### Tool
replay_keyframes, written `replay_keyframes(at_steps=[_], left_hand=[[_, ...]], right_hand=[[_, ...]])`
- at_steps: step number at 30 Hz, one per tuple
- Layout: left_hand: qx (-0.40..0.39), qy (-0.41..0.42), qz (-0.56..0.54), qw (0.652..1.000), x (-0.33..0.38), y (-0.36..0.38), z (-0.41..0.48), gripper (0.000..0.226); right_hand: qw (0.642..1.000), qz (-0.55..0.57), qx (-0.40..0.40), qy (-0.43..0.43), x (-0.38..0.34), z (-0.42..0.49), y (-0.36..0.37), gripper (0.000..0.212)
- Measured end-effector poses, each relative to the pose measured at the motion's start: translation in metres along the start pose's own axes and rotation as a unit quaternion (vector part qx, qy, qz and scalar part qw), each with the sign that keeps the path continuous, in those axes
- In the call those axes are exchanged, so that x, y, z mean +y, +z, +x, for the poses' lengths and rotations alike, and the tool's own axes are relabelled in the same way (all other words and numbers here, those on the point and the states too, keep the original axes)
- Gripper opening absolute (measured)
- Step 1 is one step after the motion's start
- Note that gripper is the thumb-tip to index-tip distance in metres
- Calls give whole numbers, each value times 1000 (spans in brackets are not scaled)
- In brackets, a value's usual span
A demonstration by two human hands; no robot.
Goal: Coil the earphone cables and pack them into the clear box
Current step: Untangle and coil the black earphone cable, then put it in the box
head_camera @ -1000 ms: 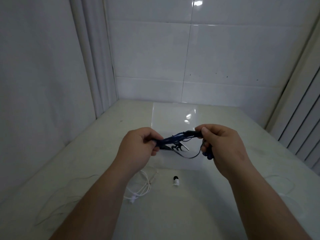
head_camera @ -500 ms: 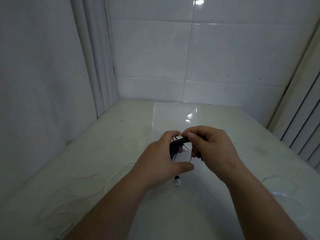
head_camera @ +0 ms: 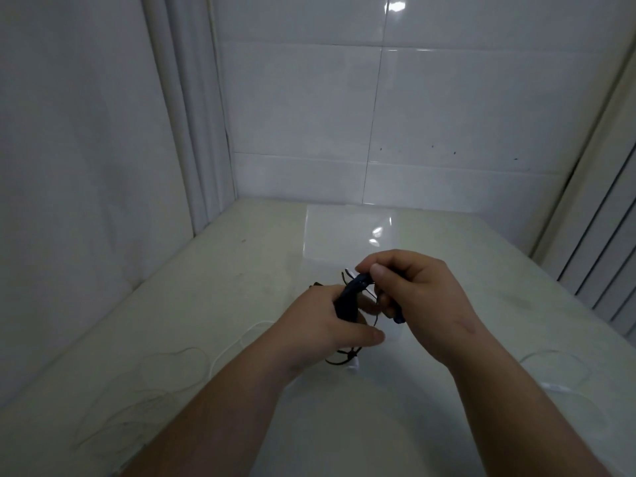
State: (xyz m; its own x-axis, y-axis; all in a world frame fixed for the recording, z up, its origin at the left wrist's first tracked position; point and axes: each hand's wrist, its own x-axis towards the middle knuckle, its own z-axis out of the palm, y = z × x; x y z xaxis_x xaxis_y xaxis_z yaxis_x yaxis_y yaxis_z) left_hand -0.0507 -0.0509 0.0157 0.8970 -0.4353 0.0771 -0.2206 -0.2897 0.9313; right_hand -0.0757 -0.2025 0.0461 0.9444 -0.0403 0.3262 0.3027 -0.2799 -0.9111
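Together, left hand (head_camera: 320,327) and right hand (head_camera: 421,297) fingers clutch one dark earphone bundle (head_camera: 348,299), two white cables (head_camera: 558,387) lying loose.

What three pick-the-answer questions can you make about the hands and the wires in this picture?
1. Where is the dark blue earphone cable?
A. on the floor
B. in the left hand and right hand
C. hanging on the wall

2. What colour are the loose cables on the table?
A. white
B. red
C. green

3. What is the left hand doing?
A. lying flat and open
B. gripping the dark blue earphone cable
C. staying out of view

Answers:
1 B: both hands hold it above the table.
2 A: pale white loops lie at left and right.
3 B: its fingers curl round the cable.
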Motion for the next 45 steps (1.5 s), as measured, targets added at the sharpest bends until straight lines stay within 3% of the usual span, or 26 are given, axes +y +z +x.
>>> replay_keyframes(at_steps=[2,5,10,13,16,23,28,31,35,45], left_hand=[[-5,-3,3,1000,0,0,0,7],[-25,-32,6,999,1,-2,1,13],[41,-31,-76,996,1,-13,3,18],[52,2,-219,974,1,-14,5,34],[76,27,-288,954,-1,-10,8,42],[212,36,-311,926,-5,-2,15,58],[198,26,-421,885,-1,4,16,57],[183,24,-464,866,-1,4,16,57],[180,35,-462,868,-2,4,16,62],[200,47,-409,889,-7,10,18,62]], right_hand=[[1000,-1,-1,-2,1,1,1,25],[1000,5,2,2,4,2,0,24],[999,30,35,16,7,4,-5,23],[999,26,28,20,8,4,-1,22],[999,29,34,18,8,4,5,22],[998,-56,19,-1,10,3,19,11],[987,-152,-28,-39,15,0,33,29],[983,-172,-41,-48,15,-1,38,27],[985,-163,-26,-51,15,-3,44,10],[997,-72,-10,4,17,-1,52,17]])
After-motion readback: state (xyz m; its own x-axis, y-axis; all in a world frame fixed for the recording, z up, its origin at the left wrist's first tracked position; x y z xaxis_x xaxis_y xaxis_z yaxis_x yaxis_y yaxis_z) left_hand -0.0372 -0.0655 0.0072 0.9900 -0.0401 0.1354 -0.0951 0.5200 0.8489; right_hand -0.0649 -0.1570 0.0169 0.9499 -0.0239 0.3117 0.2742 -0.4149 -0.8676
